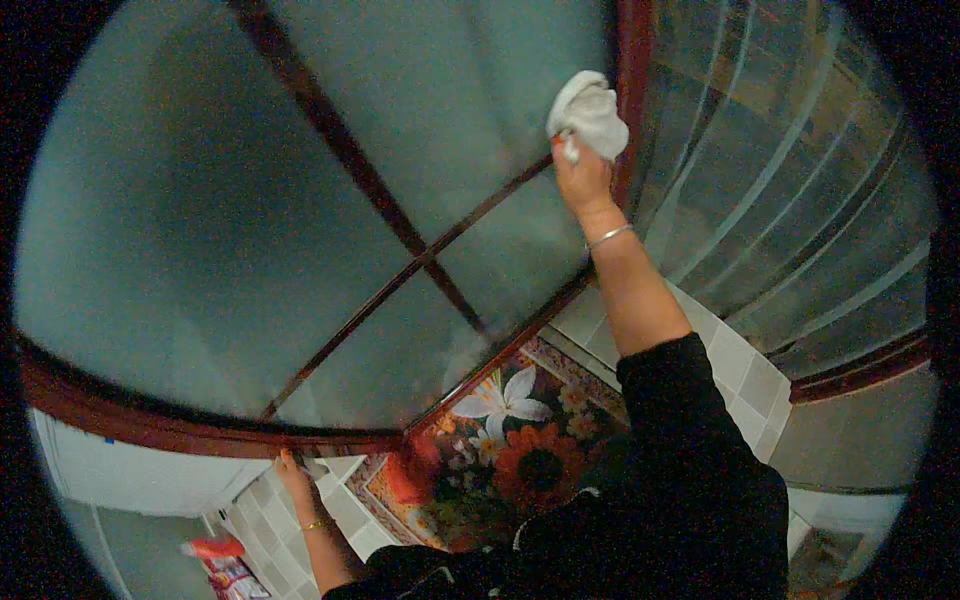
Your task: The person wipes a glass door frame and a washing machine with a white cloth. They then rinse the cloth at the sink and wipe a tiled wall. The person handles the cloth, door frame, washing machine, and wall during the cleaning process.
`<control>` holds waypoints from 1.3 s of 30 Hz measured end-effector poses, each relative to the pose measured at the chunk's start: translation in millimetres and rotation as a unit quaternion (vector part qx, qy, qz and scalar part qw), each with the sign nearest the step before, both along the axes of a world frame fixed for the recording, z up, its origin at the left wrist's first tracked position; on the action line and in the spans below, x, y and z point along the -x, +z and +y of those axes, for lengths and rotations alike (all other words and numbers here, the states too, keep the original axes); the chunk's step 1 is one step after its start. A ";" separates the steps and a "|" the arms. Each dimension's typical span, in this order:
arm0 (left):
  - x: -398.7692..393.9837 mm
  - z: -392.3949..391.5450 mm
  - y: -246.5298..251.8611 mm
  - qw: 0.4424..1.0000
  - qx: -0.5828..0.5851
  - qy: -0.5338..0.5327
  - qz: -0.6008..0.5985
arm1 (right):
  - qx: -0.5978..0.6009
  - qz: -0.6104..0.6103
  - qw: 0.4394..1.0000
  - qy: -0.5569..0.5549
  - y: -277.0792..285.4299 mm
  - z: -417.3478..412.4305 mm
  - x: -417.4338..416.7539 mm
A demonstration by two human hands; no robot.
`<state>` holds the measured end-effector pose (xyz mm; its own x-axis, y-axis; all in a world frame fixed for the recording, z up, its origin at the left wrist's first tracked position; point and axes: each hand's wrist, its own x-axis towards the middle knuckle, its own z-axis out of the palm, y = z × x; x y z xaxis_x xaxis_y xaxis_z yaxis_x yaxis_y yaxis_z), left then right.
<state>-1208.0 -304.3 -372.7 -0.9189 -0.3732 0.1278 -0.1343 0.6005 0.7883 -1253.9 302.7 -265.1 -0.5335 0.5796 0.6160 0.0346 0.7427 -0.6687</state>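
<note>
A crumpled white cloth (592, 116) is gripped in my right hand (581, 172), near the side edge of a large frosted glass door panel (360, 247) with dark crossing bars. A silver bangle circles that wrist. My left hand (291, 466), low in the view, has its fingers at the reddish-brown frame (225, 442) of the panel; the fingers are partly hidden, and how they lie on the frame is not clear. A gold-coloured bracelet is on the left wrist.
A floral mat (502, 442) lies on the tiled floor (742, 367) below the panel. A second glass panel (780, 172) with curved light stripes stands at the right. At the lower left is a package (229, 574) with a red top.
</note>
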 end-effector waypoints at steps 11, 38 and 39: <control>-5.2 40.6 16.1 0.977 -0.199 -0.041 0.062 | 0.182 0.047 0.979 -0.079 -184.9 14.3 -16.7; -15.0 -10.7 -15.6 0.989 -0.145 -0.039 0.008 | -0.294 0.402 0.867 -0.009 101.7 102.0 22.6; -12.2 -12.2 -17.8 0.993 -0.105 -0.046 0.021 | -0.233 0.330 0.914 -0.041 64.8 103.1 17.1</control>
<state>-1195.8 -316.5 -390.5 -0.9456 -0.3111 0.0955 -0.0507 0.4305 0.9012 -1271.0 405.8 -200.3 0.0772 0.1944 0.9779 -0.1931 0.9652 -0.1766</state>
